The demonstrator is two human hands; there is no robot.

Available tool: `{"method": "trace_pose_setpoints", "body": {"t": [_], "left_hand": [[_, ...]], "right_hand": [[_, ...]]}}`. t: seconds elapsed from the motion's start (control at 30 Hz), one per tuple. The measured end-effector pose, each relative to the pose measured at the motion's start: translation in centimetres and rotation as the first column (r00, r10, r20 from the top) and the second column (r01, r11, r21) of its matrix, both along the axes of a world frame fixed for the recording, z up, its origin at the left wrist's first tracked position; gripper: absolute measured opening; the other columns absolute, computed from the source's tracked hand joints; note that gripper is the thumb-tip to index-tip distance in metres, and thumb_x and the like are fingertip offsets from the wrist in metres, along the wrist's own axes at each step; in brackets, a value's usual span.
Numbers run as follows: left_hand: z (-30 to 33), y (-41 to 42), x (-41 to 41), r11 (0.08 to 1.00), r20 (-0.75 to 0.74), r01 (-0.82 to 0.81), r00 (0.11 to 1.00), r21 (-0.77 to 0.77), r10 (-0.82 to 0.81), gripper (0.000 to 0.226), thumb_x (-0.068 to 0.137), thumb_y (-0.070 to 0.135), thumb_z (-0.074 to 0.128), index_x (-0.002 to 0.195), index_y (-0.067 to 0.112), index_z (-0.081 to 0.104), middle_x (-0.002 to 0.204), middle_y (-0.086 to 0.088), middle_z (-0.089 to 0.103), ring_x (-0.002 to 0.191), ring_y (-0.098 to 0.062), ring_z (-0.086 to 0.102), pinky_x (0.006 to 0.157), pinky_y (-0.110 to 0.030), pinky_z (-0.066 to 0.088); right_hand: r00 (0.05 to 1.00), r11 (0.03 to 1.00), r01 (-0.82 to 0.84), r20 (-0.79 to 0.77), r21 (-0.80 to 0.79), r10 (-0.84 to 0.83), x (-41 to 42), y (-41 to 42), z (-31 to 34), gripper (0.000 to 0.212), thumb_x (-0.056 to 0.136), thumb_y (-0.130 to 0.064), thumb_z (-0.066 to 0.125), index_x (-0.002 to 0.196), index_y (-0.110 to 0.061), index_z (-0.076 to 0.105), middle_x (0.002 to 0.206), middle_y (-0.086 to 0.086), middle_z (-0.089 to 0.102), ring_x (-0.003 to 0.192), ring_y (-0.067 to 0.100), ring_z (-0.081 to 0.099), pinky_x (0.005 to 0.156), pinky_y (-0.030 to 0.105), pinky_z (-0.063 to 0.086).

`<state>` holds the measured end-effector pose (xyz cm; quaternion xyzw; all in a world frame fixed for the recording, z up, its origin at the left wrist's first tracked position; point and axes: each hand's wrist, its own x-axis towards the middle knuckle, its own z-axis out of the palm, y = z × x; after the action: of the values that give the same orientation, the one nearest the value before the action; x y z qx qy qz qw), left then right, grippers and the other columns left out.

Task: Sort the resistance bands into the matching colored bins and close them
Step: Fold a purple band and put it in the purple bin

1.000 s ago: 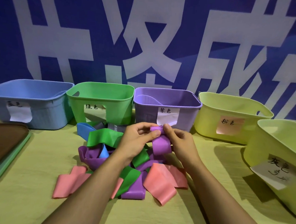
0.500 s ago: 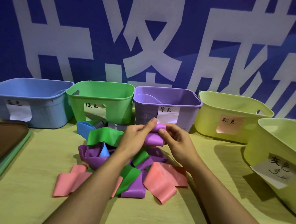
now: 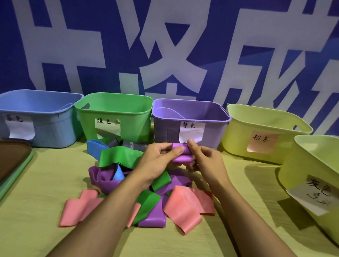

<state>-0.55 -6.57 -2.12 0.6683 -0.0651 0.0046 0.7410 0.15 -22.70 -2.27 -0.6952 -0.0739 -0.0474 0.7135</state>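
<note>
My left hand (image 3: 158, 159) and my right hand (image 3: 206, 161) both pinch a folded purple band (image 3: 181, 156), held above the pile just in front of the purple bin (image 3: 214, 129). Below them lies a heap of bands: a green band (image 3: 118, 157), a blue band (image 3: 94, 148), purple bands (image 3: 105, 179), pink bands (image 3: 185, 207), and a grey band (image 3: 132, 145) at the back. Left of the purple bin stand a green bin (image 3: 133, 123) and a blue bin (image 3: 50, 128). Two yellow-green bins, one with a pink label (image 3: 238, 133) and one with a grey label (image 3: 302, 167), stand to the right.
Stacked lids (image 3: 3, 169), brown on top of green, lie at the left edge of the yellow-green table (image 3: 226, 242). A blue wall with large white characters rises right behind the bins. All bins are uncovered and carry paper labels.
The purple band hung down from my fingers a second ago. Both hands have since folded it into a compact roll between them.
</note>
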Motion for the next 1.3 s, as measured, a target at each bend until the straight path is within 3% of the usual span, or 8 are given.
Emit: {"method": "trace_pose_setpoints", "body": {"t": [0.17,0.33,0.57,0.77,0.9,1.0,1.13,1.3], "left_hand": [[0.0,0.1,0.1,1.000,-0.018,-0.001,1.000,-0.019,0.001,0.025,0.093,0.009,0.071,0.114,-0.003,0.072,0.106,-0.025,0.075,0.104,-0.042,0.072,0.094,-0.049,0.058],[0.3,0.0,-0.3,0.995,-0.055,0.027,0.998,-0.094,-0.033,0.013,0.093,-0.002,0.067,0.105,0.000,0.073,0.092,-0.013,0.077,0.083,-0.022,0.077,0.069,-0.024,0.062],[0.2,-0.1,0.2,0.981,-0.105,-0.066,0.993,-0.184,0.047,0.028,0.090,0.023,0.074,0.105,-0.001,0.075,0.100,-0.021,0.076,0.085,-0.024,0.074,0.074,-0.026,0.063],[0.1,0.3,0.4,0.974,-0.116,-0.110,0.989,-0.200,0.088,0.020,0.085,0.001,0.076,0.105,0.000,0.073,0.098,-0.020,0.077,0.089,-0.027,0.076,0.082,-0.028,0.063],[0.5,0.6,0.1,0.974,-0.095,-0.102,0.992,-0.200,0.084,0.026,0.080,-0.005,0.078,0.105,0.002,0.073,0.096,-0.020,0.078,0.087,-0.027,0.075,0.086,-0.031,0.062],[0.7,0.6,0.0,0.984,-0.059,-0.091,0.995,-0.156,0.083,0.027,0.077,-0.006,0.080,0.101,0.007,0.075,0.091,-0.014,0.079,0.085,-0.021,0.075,0.084,-0.029,0.062],[0.8,0.5,-0.1,0.990,0.005,-0.115,0.993,-0.078,0.116,0.030,0.076,-0.006,0.082,0.099,0.012,0.076,0.092,-0.008,0.080,0.085,-0.015,0.074,0.080,-0.023,0.061],[1.1,0.2,0.1,0.976,0.047,-0.180,0.981,-0.119,0.186,0.048,0.074,0.000,0.086,0.118,0.012,0.070,0.105,-0.008,0.078,0.097,-0.016,0.075,0.082,-0.023,0.059]], "right_hand": [[0.998,0.999,0.008,0.064,-0.052,-0.005,0.6,-0.1,-0.6,0.037,0.098,-0.037,0.066,0.082,-0.004,0.071,0.059,0.012,0.058,0.055,0.014,0.053,0.053,0.024,0.049],[0.993,0.994,0.008,0.115,-0.110,0.005,1.1,-0.3,-1.0,0.026,0.097,-0.031,0.069,0.088,-0.008,0.075,0.060,0.002,0.063,0.057,0.012,0.056,0.063,0.033,0.052],[0.986,0.995,-0.050,0.157,-0.087,0.064,1.1,0.0,-1.2,0.007,0.096,-0.015,0.069,0.099,-0.011,0.074,0.077,-0.002,0.073,0.063,0.009,0.060,0.067,0.027,0.054],[0.978,0.989,-0.107,0.169,-0.097,0.123,1.3,0.0,-1.4,0.015,0.092,-0.008,0.072,0.106,-0.015,0.072,0.087,0.001,0.076,0.074,0.008,0.067,0.075,0.026,0.055],[0.987,0.991,-0.132,0.088,0.006,0.131,1.0,0.1,-1.2,0.016,0.094,-0.011,0.070,0.110,-0.011,0.072,0.094,0.004,0.076,0.086,0.012,0.068,0.082,0.028,0.058],[0.993,0.995,-0.095,0.064,0.004,0.094,0.8,0.0,-0.9,0.017,0.094,-0.021,0.070,0.104,-0.009,0.077,0.087,0.006,0.076,0.080,0.015,0.066,0.081,0.032,0.058],[0.994,0.996,-0.087,0.061,0.007,0.087,0.8,-0.2,-0.7,0.015,0.093,-0.019,0.072,0.100,-0.007,0.078,0.082,0.010,0.074,0.075,0.016,0.063,0.078,0.031,0.058],[0.991,0.959,-0.125,-0.003,0.255,0.130,0.7,0.4,-0.1,0.025,0.082,-0.021,0.074,0.096,0.000,0.075,0.080,0.008,0.073,0.069,0.013,0.065,0.069,0.022,0.054]]}}
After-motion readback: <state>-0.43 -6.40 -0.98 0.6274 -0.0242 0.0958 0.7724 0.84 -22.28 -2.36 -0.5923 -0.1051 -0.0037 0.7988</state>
